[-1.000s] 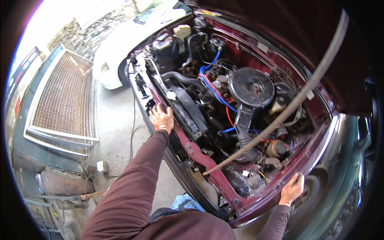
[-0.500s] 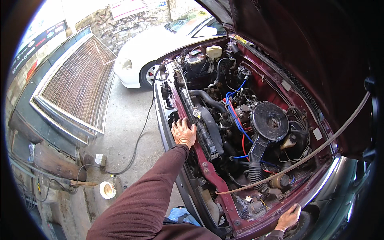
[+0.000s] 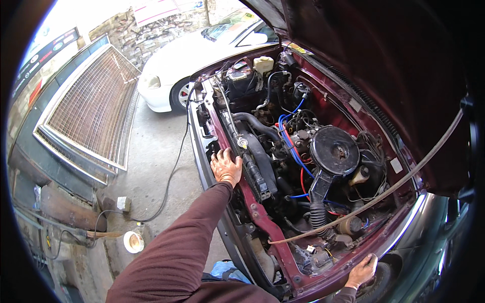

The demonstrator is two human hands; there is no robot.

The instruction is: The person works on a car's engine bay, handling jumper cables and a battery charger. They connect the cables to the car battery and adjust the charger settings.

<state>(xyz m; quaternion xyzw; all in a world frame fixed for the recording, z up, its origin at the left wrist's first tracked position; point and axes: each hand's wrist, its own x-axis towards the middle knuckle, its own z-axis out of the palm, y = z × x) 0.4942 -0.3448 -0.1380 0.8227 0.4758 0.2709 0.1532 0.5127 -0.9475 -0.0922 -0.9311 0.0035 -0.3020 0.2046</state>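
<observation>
My left hand (image 3: 226,166) lies open on the dark red front crossmember (image 3: 260,217) of a car's engine bay, fingers spread beside the radiator (image 3: 257,177). A radiator cap (image 3: 242,143) is just past its fingertips. My right hand (image 3: 362,271) is at the outer edge of the dark red fender (image 3: 323,280), its fingers curled together. A pale patch shows at its fingertips; whether it is a held thing or glare is unclear. A round black air cleaner (image 3: 334,150) sits on the engine, with blue and red leads (image 3: 293,144) beside it.
The raised hood (image 3: 374,60) overhangs the bay, and a thin prop rod (image 3: 389,189) slants across it. Behind the bay stands a white car (image 3: 166,70). To the left are mesh panels (image 3: 91,106), a black cable (image 3: 172,187) and a white tub (image 3: 134,242) on the ground.
The whole view has shifted slightly, so the scene sits a little farther left. Both hands keep their places on the car.
</observation>
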